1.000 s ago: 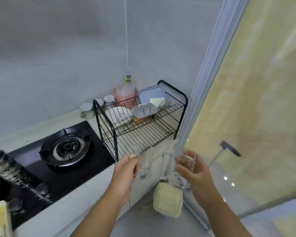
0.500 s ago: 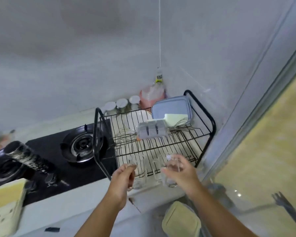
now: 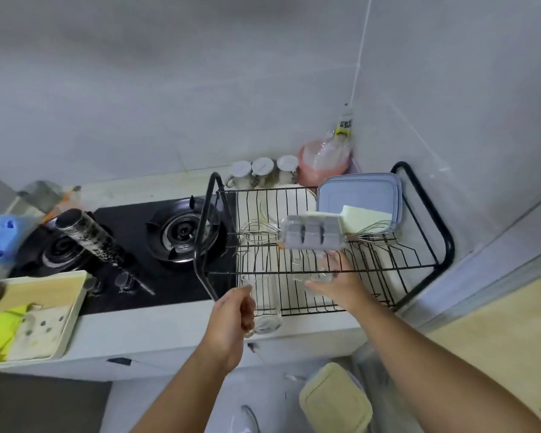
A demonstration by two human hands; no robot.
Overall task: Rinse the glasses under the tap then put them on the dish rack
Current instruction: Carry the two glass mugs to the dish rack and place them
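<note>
Here, left hand [image 3: 231, 310], right hand [image 3: 341, 281] grip glasses [image 3: 264, 304] — clear.

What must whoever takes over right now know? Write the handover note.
Left hand: grips a glass at the front left corner of the dish rack.
Right hand: grips a second glass, reaching in under the top shelf, above the lower shelf.
Done: both glasses are at the rack. No tap is in view, so rinsing cannot be checked.
Left: set both glasses down on the rack and let go.
</note>
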